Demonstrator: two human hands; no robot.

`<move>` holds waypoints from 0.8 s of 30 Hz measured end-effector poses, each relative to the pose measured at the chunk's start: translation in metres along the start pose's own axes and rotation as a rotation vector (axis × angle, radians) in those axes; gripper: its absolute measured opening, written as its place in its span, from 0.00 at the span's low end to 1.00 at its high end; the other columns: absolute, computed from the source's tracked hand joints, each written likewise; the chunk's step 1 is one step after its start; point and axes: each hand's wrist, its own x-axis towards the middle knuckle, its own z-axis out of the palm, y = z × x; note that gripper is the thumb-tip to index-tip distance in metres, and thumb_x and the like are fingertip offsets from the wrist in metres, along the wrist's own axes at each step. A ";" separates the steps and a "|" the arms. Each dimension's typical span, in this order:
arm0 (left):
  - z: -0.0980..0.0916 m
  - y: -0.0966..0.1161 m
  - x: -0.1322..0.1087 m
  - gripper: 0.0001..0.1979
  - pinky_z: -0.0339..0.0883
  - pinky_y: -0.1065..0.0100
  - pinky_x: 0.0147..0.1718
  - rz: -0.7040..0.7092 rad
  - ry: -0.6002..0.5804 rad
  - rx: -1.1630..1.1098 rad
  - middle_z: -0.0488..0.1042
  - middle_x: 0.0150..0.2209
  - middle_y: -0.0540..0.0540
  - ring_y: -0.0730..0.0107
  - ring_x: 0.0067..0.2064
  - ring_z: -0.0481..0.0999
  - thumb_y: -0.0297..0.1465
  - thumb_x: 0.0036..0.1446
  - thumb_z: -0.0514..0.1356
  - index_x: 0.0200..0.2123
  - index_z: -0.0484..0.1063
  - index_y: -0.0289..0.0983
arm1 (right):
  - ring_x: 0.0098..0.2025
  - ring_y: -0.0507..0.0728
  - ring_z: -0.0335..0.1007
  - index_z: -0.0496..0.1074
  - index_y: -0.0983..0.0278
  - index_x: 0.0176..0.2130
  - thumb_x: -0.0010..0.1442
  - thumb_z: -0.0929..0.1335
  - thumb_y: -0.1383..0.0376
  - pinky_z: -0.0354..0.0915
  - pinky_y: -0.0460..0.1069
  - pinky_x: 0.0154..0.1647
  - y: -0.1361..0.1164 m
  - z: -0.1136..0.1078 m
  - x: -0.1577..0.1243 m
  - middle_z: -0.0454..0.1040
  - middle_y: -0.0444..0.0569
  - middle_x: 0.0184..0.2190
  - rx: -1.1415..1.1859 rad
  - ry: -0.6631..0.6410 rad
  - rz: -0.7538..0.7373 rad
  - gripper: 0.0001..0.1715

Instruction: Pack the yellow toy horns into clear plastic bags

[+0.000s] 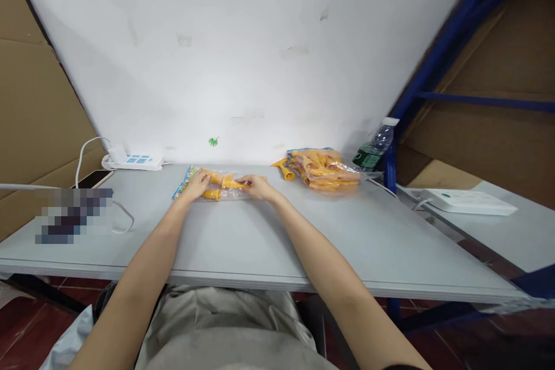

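Note:
A clear plastic bag (236,194) with a colourful printed strip lies flat on the grey table. Several yellow-orange, horn-shaped plastic pieces (212,195) are in or on it; the film makes it hard to tell which. My left hand (196,186) grips the bag near its printed end, fingers closed. At the other end, my right hand (260,187) pinches the narrow end of a yellow horn-shaped piece (232,183). To the right of my hands lies a loose yellow horn-shaped piece (286,171), beside a full clear bag (329,170) of similar pieces.
A plastic bottle (376,144) leans at the back right. A white power strip (141,161) and a phone (94,178) lie at the left, with white cables. Another power strip (468,201) sits on the neighbouring table. A white wall (260,69) rises behind the table (243,243).

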 end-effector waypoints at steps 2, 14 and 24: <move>0.001 0.001 0.000 0.16 0.47 0.59 0.61 0.000 0.005 -0.020 0.68 0.56 0.42 0.60 0.64 0.55 0.34 0.60 0.47 0.40 0.72 0.36 | 0.36 0.55 0.70 0.75 0.57 0.47 0.54 0.68 0.64 0.55 0.56 0.52 0.002 0.003 0.002 0.78 0.44 0.41 0.062 0.008 0.001 0.19; 0.004 0.013 -0.002 0.12 0.52 0.60 0.58 -0.046 0.109 -0.084 0.71 0.51 0.41 0.61 0.60 0.61 0.30 0.60 0.47 0.37 0.71 0.37 | 0.46 0.54 0.70 0.75 0.66 0.40 0.50 0.65 0.72 0.63 0.47 0.49 0.014 0.026 0.015 0.75 0.51 0.45 0.483 0.243 0.032 0.16; -0.003 0.019 -0.008 0.10 0.62 0.60 0.46 -0.213 0.195 -0.208 0.73 0.37 0.44 0.60 0.45 0.71 0.32 0.60 0.46 0.32 0.65 0.39 | 0.23 0.49 0.65 0.71 0.67 0.35 0.48 0.67 0.72 0.60 0.43 0.26 0.011 0.020 0.010 0.74 0.42 0.20 0.617 -0.060 0.176 0.11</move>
